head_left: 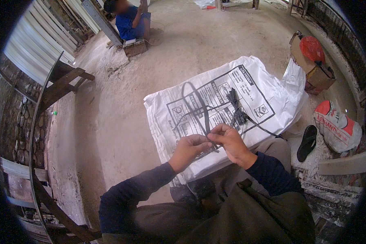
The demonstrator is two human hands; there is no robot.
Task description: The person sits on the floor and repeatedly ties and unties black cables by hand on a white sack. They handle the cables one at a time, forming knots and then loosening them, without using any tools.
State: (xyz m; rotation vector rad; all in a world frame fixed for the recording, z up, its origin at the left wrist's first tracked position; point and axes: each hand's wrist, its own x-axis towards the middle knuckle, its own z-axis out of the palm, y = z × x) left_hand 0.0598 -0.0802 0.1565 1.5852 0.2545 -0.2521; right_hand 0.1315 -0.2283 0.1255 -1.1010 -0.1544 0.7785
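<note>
A white woven sack [158,106] with black print lies flat across my lap. Over it, my left hand [188,151] and my right hand [231,142] meet, thumbs and fingertips pinched on a thin black strap [206,121]. From my fingers the strap runs away from me and bends into a long loop on the sack. Thin black strands cross it, and short ends stick out below my fingertips. To the right of the strap lies a tangled bundle of black cords [240,117], one strand trailing toward my right knee. What exactly the fingertips press together is partly hidden.
A black sandal [306,143] and a red and white bag [338,127] lie at the right, below a cardboard box [319,79] with a red plastic bag. Another person [130,22] sits at the far left. A dark curved frame [38,134] stands along the left.
</note>
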